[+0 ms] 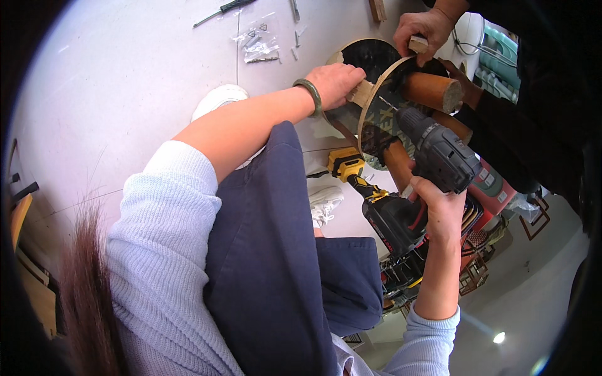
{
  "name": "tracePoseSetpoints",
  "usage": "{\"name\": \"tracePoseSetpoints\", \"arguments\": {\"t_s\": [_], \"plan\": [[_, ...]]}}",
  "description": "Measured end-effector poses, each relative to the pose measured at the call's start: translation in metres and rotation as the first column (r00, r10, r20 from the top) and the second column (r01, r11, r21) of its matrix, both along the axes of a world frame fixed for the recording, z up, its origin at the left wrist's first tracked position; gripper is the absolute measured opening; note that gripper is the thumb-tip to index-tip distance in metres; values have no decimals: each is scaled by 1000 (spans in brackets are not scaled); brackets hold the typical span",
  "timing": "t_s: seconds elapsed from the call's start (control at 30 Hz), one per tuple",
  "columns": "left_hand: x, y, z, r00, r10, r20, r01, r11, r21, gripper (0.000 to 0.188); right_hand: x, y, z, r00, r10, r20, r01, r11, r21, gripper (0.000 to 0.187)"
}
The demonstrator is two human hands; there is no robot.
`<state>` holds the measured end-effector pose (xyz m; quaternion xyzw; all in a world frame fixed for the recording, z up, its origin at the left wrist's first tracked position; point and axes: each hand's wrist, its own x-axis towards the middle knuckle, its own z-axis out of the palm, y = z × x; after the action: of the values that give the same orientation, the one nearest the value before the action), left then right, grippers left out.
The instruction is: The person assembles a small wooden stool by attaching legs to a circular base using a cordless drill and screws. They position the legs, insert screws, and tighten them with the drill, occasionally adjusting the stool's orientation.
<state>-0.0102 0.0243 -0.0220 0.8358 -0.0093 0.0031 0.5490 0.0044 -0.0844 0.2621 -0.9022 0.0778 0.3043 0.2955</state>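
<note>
My right hand [436,203] is wrapped round the grip of a dark grey cordless drill [439,147]. Its thin bit [387,101] points at the dark face of a round wooden board [380,122] standing on edge, close to it; whether they touch I cannot tell. My left hand [335,84], below a green bangle, is closed on a pale wooden piece [361,94] behind that board. Thick brown wooden legs [429,91] stick out from the board's face. Another person's hand [427,31] grips the board's upper edge, beside a small wood block [418,44].
A second, yellow and black power tool [346,164] rests beyond my knee. On the pale floor lie a screwdriver [224,11], a clear plastic bag [257,39] and several screws or bits. A red container [492,188] stands at right. My white shoes [326,202] are close by.
</note>
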Motion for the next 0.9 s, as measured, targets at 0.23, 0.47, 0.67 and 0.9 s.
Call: {"name": "tracePoseSetpoints", "arguments": {"t_s": [0.23, 0.47, 0.67, 0.9], "plan": [[0, 1, 1, 1000, -21, -16, 21, 1000, 16, 55, -1, -3, 0, 1000, 28, 7, -28, 999, -23, 42], [1, 2, 4, 999, -27, -45, 27, 1000, -1, 54, -1, -2, 2, 999, 34, 1, -34, 998, -45, 42], [1, 1, 2, 999, -13, -32, 13, 1000, 8, 52, 0, -1, 3, 999, 32, -6, -32, 998, -62, 42], [1, 0, 1, 1000, -10, -16, 10, 1000, 14, 52, 1, -1, 3, 999, 30, -21, -31, 998, -49, 38]]}}
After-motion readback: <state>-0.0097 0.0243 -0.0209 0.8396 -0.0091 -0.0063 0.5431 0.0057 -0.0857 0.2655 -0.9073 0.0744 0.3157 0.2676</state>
